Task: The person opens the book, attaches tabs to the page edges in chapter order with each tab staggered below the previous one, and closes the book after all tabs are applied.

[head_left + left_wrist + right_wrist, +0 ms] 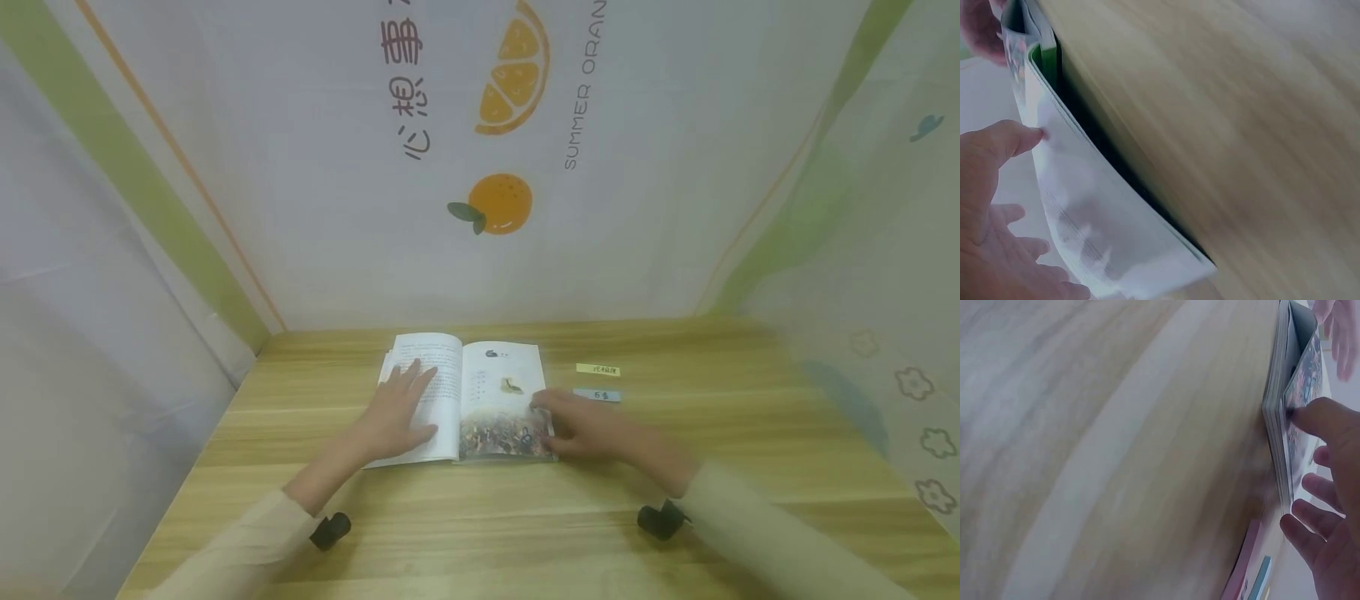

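An open book (501, 367) lies on the wooden table, its left page full of printed text. The right page has small pictures at the top and a colourful flower-like print along the bottom. My left hand (393, 417) rests on the left page with fingers spread and thumb toward the spine. At the book's right edge is my right hand (592, 425), its thumb (1322, 419) touching the page edge near the lower corner. The other fingers of that hand reach over the page, loosely bent. In the right wrist view the top page bows up from the page block (1277, 412).
Right of the book lie a yellow labelled strip (597, 369) and a blue labelled strip (597, 395). A pink strip (1242, 562) shows beside the blue one in the right wrist view. Behind the table (495, 533) hangs a white curtain (637, 233) with orange prints.
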Demonstrator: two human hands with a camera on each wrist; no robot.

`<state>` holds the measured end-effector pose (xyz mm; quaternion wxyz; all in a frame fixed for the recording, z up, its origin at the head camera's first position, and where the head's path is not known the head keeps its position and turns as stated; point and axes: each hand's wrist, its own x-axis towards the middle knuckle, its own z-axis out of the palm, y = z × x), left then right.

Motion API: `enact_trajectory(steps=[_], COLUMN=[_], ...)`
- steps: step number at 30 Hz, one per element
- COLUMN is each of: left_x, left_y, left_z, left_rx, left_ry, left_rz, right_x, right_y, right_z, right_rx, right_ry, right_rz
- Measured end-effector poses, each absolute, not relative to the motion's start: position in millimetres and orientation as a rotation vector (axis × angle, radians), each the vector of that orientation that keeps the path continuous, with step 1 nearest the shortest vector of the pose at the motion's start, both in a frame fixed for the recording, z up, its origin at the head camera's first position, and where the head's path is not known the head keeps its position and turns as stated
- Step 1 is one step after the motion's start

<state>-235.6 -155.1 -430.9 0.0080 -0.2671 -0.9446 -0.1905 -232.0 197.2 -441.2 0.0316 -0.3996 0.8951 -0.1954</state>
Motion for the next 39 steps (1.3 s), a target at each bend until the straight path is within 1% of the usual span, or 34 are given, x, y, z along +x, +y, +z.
enact_trajectory(steps=[11, 16, 23, 39], left_x=[-230.5, -226.5, -223.3, -218.0], left_y=[-119.3, -113.9, -110.9, -111.3], left_z=[-434.2, -436.1, -442.0, -440.7], left_rx=[-1.076, -1.056, -1.046, -1.047], left_ry=[-3.058, -3.103, -3.13, -3.108], left_rz=[-0.555, -0.505, -0.481, -0.455], right_x=[-229.1, -228.6, -229.6, -227.1], right_y=[186.2, 182.4, 182.7, 181.7], right_z=[-444.6, -443.9, -445.1, -439.9], right_rx=[-1.248, -1.301, -1.278, -1.284], right_ry=[2.729, 2.706, 2.688, 2.693], right_rz=[-0.545, -0.54, -0.51, -0.498])
